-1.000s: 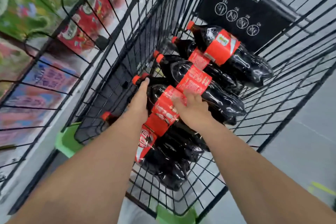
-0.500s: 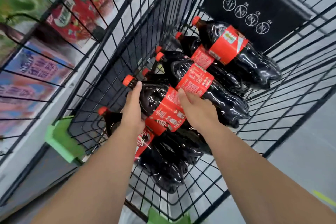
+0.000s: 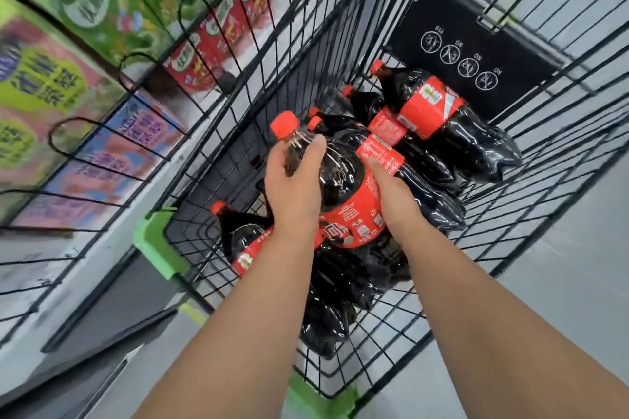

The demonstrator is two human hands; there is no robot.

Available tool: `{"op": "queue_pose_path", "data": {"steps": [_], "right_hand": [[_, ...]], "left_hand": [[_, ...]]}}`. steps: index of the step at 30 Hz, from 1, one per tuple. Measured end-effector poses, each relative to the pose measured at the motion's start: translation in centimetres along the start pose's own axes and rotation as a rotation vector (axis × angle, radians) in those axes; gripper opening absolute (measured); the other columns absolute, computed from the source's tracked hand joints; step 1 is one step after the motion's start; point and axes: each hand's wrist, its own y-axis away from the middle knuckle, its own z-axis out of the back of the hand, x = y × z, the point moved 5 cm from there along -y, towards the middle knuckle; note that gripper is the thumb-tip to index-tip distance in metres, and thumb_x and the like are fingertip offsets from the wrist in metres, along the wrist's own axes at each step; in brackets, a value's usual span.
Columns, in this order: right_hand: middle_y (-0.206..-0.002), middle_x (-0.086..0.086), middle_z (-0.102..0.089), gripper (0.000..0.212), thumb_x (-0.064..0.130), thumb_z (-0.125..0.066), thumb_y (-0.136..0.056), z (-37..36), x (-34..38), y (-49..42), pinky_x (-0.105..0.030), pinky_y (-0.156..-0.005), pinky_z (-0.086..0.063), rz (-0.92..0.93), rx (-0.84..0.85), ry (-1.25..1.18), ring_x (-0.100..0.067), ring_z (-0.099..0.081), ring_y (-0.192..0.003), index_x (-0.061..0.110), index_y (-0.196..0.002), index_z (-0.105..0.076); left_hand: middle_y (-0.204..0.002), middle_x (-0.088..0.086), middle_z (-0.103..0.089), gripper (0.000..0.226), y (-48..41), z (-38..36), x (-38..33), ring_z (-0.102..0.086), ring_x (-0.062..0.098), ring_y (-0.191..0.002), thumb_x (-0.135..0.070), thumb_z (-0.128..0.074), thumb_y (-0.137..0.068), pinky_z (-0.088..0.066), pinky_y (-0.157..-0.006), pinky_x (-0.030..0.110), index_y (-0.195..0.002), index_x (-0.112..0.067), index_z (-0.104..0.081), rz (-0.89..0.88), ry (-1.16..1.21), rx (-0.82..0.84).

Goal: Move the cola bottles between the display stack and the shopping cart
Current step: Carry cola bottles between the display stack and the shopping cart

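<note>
Cola bottles (image 3: 439,119) lie in the shopping cart (image 3: 452,10), top bottle (image 3: 340,177) between left hand (image 3: 292,194) and right hand (image 3: 394,200); boxes (image 3: 211,40) stand left.

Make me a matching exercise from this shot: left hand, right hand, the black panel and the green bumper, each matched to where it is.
1 left hand
2 right hand
3 black panel
4 green bumper

A far end of the cart
B neck of the held bottle
C near left corner of the cart
D red label of the held bottle

Pairs: 1-B, 2-D, 3-A, 4-C
</note>
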Motion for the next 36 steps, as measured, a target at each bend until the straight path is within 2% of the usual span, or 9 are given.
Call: {"op": "queue_pose_path", "data": {"steps": [6,13,18,20,22,24,26,29,36], "right_hand": [[-0.087,0.005,-0.077,0.051,0.077,-0.057,-0.056,-0.4,5.3,3.8,-0.040,-0.091,-0.051,0.122,0.013,-0.280,-0.013,-0.073,-0.082,0.037,-0.082,-0.077],[-0.080,0.003,-0.077,0.034,0.061,-0.052,-0.076,-0.7,16.8,10.7,-0.030,-0.070,-0.055,0.358,0.141,-0.452,-0.014,-0.073,-0.075,0.039,-0.069,-0.077],[-0.088,0.002,-0.077,0.033,0.060,-0.051,-0.081,-1.0,25.3,16.7,-0.037,-0.086,-0.054,0.537,0.259,-0.500,-0.016,-0.073,-0.086,0.041,-0.075,-0.077],[-0.090,0.001,-0.077,0.035,0.055,-0.049,-0.089,-1.5,28.0,19.1,-0.034,-0.082,-0.054,0.578,0.317,-0.527,-0.016,-0.073,-0.087,0.039,-0.076,-0.078],[-0.091,0.001,-0.077,0.039,0.051,-0.047,-0.094,-2.3,30.4,21.4,-0.033,-0.078,-0.055,0.613,0.388,-0.546,-0.016,-0.073,-0.086,0.036,-0.076,-0.079],[-0.093,-0.001,-0.077,0.040,0.052,-0.047,-0.094,-3.2,32.3,23.8,-0.036,-0.082,-0.057,0.644,0.430,-0.551,-0.018,-0.073,-0.088,0.033,-0.080,-0.079],[-0.093,-0.002,-0.077,0.041,0.051,-0.046,-0.094,-4.4,33.9,26.2,-0.036,-0.080,-0.058,0.675,0.464,-0.565,-0.019,-0.073,-0.087,0.029,-0.083,-0.078],[-0.097,-0.006,-0.076,0.039,0.050,-0.045,-0.095,-7.0,35.4,29.7,-0.038,-0.082,-0.057,0.705,0.543,-0.563,-0.024,-0.071,-0.092,0.024,-0.096,-0.074],[-0.087,-0.004,-0.077,0.047,0.046,-0.042,-0.097,-15.7,35.1,38.4,-0.027,-0.062,-0.057,0.737,0.811,-0.509,-0.018,-0.073,-0.076,0.026,-0.079,-0.079]], "left_hand": [[-0.082,-0.013,-0.071,0.024,3.0,-1.3,-9.8,-0.068,0.008,-0.081,-0.044,-0.075,-0.067,-0.056,-0.088,0.036,-0.084,-0.029,-0.067,-0.243,-0.121,0.083],[-0.071,-0.022,-0.067,0.017,8.4,-2.3,-24.0,-0.061,-0.003,-0.070,-0.047,-0.072,-0.069,-0.049,-0.074,0.020,-0.076,-0.033,-0.063,-0.586,-0.256,0.078],[-0.078,-0.027,-0.066,0.021,13.7,-1.2,-33.0,-0.056,-0.020,-0.072,-0.053,-0.069,-0.076,-0.040,-0.064,0.002,-0.088,-0.037,-0.060,-0.794,-0.332,-0.005],[-0.086,-0.024,-0.067,0.032,16.0,-0.3,-36.3,-0.058,-0.019,-0.079,-0.062,-0.065,-0.072,-0.042,-0.070,0.003,-0.093,-0.039,-0.059,-0.875,-0.348,-0.050],[-0.098,-0.019,-0.069,0.040,18.1,0.6,-39.1,-0.064,-0.004,-0.092,-0.066,-0.063,-0.070,-0.051,-0.084,0.020,-0.099,-0.039,-0.059,-0.936,-0.351,-0.069],[-0.104,-0.018,-0.069,0.047,20.1,1.7,-41.6,-0.065,0.005,-0.097,-0.068,-0.063,-0.069,-0.053,-0.085,0.031,-0.104,-0.037,-0.060,-0.980,-0.369,-0.086],[-0.102,-0.017,-0.069,0.054,21.6,3.1,-43.8,-0.065,0.002,-0.095,-0.070,-0.063,-0.067,-0.051,-0.080,0.026,-0.106,-0.032,-0.062,-1.011,-0.398,-0.132],[-0.082,-0.021,-0.066,0.035,23.9,6.2,-46.4,-0.060,-0.011,-0.077,-0.065,-0.065,-0.068,-0.041,-0.062,0.009,-0.085,-0.036,-0.058,-1.030,-0.417,-0.247],[-0.092,-0.017,-0.067,0.034,30.0,16.9,-48.4,-0.062,-0.003,-0.083,-0.061,-0.067,-0.071,-0.045,-0.071,0.021,-0.091,-0.034,-0.060,-1.039,-0.369,-0.444]]}}
